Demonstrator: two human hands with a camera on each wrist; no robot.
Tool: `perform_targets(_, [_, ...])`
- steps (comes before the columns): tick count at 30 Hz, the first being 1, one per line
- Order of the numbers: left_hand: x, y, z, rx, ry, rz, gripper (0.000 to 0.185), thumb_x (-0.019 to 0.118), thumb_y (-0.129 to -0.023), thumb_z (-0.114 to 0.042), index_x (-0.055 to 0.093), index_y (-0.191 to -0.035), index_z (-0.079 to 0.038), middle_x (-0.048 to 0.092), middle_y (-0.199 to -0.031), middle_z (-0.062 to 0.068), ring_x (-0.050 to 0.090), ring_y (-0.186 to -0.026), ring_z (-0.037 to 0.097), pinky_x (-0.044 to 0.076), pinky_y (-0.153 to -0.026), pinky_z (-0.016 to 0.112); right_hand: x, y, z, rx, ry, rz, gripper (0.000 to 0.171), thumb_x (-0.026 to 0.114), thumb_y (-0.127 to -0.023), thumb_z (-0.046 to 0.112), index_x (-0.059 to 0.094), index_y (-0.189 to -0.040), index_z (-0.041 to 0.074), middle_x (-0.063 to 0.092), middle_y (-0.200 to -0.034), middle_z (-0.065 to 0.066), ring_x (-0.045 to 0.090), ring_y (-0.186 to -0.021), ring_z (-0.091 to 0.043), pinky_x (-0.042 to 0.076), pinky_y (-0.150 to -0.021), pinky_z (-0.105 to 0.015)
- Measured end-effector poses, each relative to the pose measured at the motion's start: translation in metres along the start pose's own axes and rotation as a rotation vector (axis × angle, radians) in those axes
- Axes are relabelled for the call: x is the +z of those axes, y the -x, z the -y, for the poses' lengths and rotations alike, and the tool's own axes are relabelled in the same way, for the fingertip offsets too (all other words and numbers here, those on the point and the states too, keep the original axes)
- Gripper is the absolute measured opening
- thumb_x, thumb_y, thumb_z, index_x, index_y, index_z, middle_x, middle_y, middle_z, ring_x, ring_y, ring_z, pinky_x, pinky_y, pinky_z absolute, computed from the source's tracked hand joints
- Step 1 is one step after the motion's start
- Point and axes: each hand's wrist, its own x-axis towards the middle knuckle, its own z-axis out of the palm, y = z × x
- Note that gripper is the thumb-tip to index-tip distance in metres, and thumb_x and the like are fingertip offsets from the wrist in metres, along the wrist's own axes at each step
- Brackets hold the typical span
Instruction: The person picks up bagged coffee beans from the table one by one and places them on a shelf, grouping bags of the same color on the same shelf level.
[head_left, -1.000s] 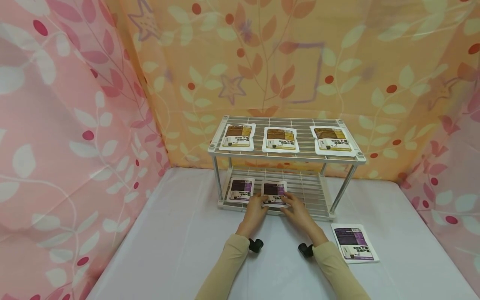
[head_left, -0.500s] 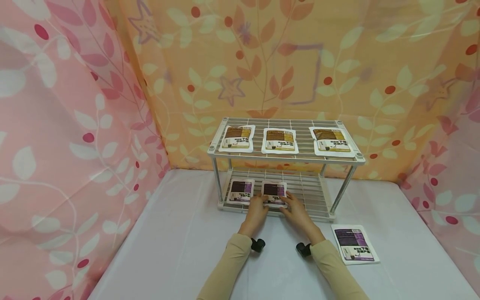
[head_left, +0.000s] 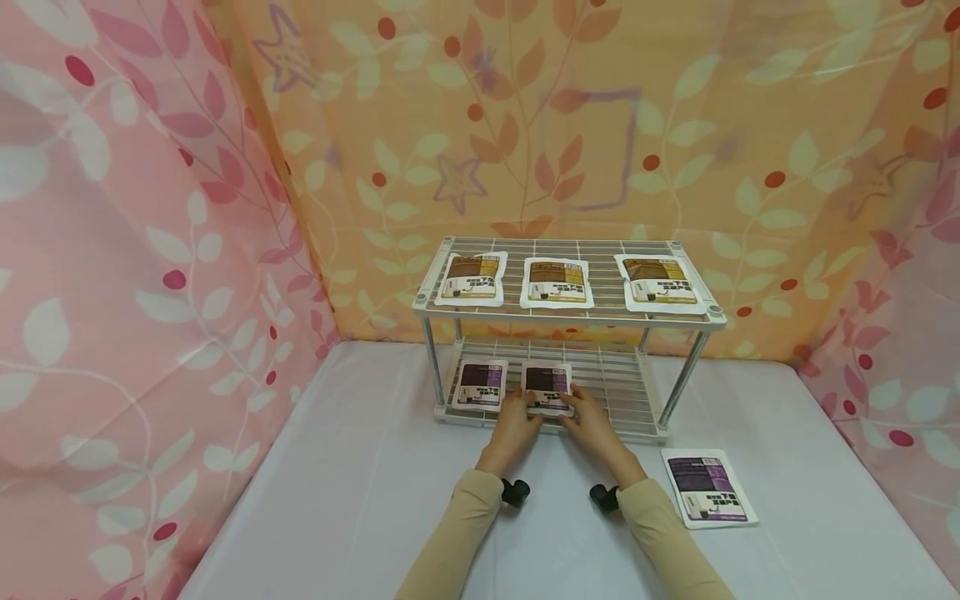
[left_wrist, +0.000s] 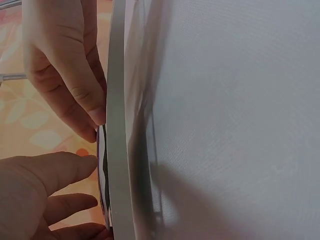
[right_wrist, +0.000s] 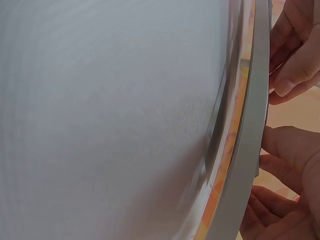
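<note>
A white packet with a purple and black print [head_left: 546, 379] lies flat on the lower tier of the wire rack, near its front rim [left_wrist: 117, 130]. My left hand [head_left: 513, 429] touches its left side with fairly straight, spread fingers. On the opposite side, my right hand [head_left: 596, 429] rests thumb and fingers against the packet's right edge. Both thumbs sit low by the front rim, and neither hand visibly lifts it. A matching purple packet [head_left: 480, 382] lies just left of my left hand. The wrist views show little more than the packet's thin edge.
Three brown-yellow packets [head_left: 557, 282] lie on the rack's upper tier [head_left: 600, 247], above the hands. On the white table [head_left: 360, 492], another purple packet [head_left: 708, 487] lies right of the rack. Patterned cloth walls [head_left: 375, 200] enclose the table's back and sides.
Both hands stay at the sides of the same packet, with only slight finger and wrist shifts. The packet has hardly moved. The head view has drifted a little.
</note>
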Motion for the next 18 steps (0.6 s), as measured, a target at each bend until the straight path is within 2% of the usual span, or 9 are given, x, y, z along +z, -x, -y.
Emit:
perform_targets(4, [0.002,0.001,0.0,-0.03,0.036,0.013,0.043,0.066,-0.083,-0.012,0.057,-0.121,0.005,0.045,-0.131,0.032,0.044,-0.121,0.045,0.043,-0.097,0.049,0.002,0.0,-0.002,-0.016,0.011,-0.005,0.045,0.069,-0.081,0.007,0.056,-0.12,-0.009,0.044,-0.128,-0.036,0.046,-0.114,-0.049,0.04,-0.093,-0.058])
perform_targets(10, [0.003,0.004,-0.003,-0.038,0.049,0.016,0.048,0.066,-0.084,-0.014,0.053,-0.126,0.007,0.04,-0.135,0.033,0.04,-0.124,0.045,0.041,-0.099,0.049,0.001,0.003,-0.002,-0.009,-0.01,0.0,0.045,0.067,-0.082,0.007,0.055,-0.122,-0.008,0.041,-0.132,-0.036,0.044,-0.117,-0.049,0.039,-0.095,-0.058])
perform_targets(14, [0.004,0.006,-0.004,-0.023,0.04,-0.007,0.051,0.067,-0.083,-0.014,0.051,-0.126,0.008,0.04,-0.135,0.033,0.041,-0.123,0.045,0.042,-0.099,0.048,-0.002,0.006,-0.002,-0.015,-0.026,0.009,0.044,0.065,-0.084,0.007,0.053,-0.124,-0.008,0.038,-0.134,-0.036,0.042,-0.119,-0.05,0.039,-0.095,-0.059])
perform_targets(18, [0.004,0.008,-0.008,0.015,0.004,-0.053,0.052,0.068,-0.082,-0.014,0.052,-0.126,0.007,0.041,-0.135,0.033,0.043,-0.121,0.046,0.042,-0.098,0.05,-0.005,0.01,-0.003,-0.058,-0.067,-0.017,0.043,0.064,-0.085,0.009,0.054,-0.124,-0.007,0.038,-0.134,-0.036,0.042,-0.117,-0.053,0.038,-0.094,-0.062])
